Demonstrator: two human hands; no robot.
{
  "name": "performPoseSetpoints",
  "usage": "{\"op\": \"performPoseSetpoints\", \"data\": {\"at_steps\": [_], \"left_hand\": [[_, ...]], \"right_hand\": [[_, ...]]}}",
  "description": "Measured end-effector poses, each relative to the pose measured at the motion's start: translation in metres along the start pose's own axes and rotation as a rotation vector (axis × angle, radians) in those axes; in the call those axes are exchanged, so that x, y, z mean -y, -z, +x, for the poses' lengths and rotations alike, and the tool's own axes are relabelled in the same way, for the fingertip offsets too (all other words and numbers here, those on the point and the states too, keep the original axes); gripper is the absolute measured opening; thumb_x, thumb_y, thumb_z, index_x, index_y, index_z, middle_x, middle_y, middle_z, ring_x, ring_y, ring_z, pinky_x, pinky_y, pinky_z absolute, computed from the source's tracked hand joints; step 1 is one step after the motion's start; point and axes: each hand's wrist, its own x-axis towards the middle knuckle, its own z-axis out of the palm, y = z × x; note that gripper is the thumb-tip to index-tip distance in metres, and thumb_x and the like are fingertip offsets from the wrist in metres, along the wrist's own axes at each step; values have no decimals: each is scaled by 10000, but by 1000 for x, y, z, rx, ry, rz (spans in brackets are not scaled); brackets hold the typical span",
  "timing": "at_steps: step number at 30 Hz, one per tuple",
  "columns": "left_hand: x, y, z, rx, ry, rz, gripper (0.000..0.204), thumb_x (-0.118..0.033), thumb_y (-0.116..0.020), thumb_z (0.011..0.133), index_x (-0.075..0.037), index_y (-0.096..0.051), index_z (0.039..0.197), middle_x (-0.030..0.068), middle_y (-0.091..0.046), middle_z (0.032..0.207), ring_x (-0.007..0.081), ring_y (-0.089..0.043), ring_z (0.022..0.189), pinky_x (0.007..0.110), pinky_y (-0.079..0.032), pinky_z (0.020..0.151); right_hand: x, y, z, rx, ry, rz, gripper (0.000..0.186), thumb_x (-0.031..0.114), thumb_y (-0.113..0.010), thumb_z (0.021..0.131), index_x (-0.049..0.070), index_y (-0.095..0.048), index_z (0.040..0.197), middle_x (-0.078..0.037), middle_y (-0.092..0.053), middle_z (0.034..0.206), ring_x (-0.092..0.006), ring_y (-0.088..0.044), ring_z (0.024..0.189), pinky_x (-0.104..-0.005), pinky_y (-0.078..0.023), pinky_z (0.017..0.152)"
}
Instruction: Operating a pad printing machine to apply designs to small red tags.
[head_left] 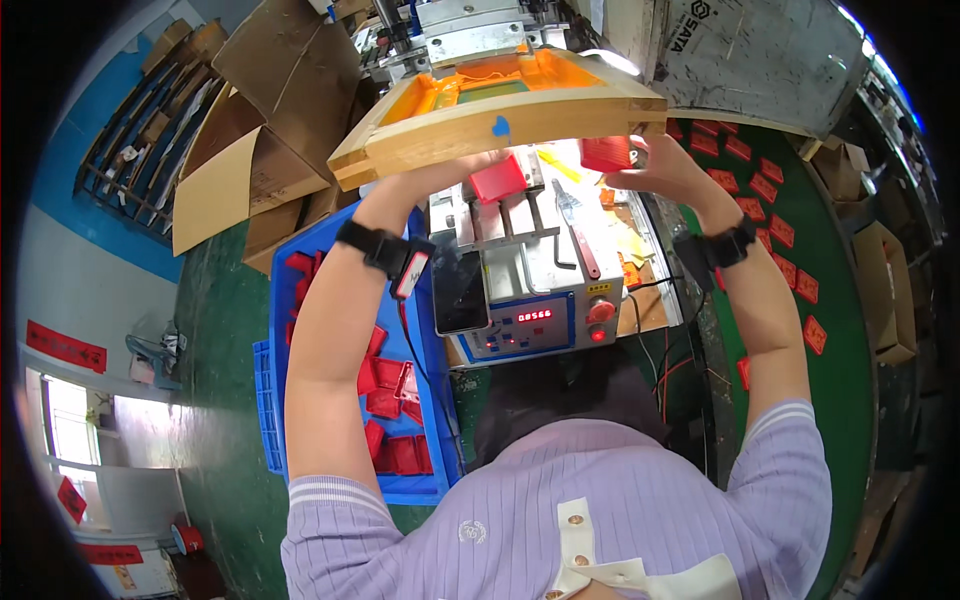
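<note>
The right hand (648, 170) grips 1 red box (602, 154). The left hand (450, 176) is by another box (498, 180); I can't tell its grip. Red numbers (535, 315) glow on the panel (545, 338), letters (692, 27) mark the board (770, 75).

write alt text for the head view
A person's right hand holds a boxy red piece below a wooden screen-printing frame; the left hand is at another boxy red piece over a machine. A blue crate of red pieces stands left.
</note>
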Motion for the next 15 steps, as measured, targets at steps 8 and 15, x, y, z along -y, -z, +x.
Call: {"op": "performPoseSetpoints", "data": {"at_steps": [8, 15], "left_hand": [[25, -37, 27, 323, 161, 213, 512, -445, -412, 937, -77, -476, 1288, 188, -483, 1299, 281, -456, 1202, 315, -358, 996], [-39, -40, -52, 409, -344, 157, 475, -354, -323, 980, -20, -414, 1305, 182, -370, 1381, 313, -297, 1319, 406, -233, 1083]], "right_hand": [[-26, 20, -42, -101, -49, 94, 873, 401, -759, 659, 169, -343, 1391, -107, -405, 1384, -245, -395, 1265, -441, -327, 1021], [-26, 28, -95, -158, -165, 272, 789, 176, -728, 703, 98, -335, 1384, -91, -454, 1317, -189, -474, 1174, -339, -381, 978]]}}
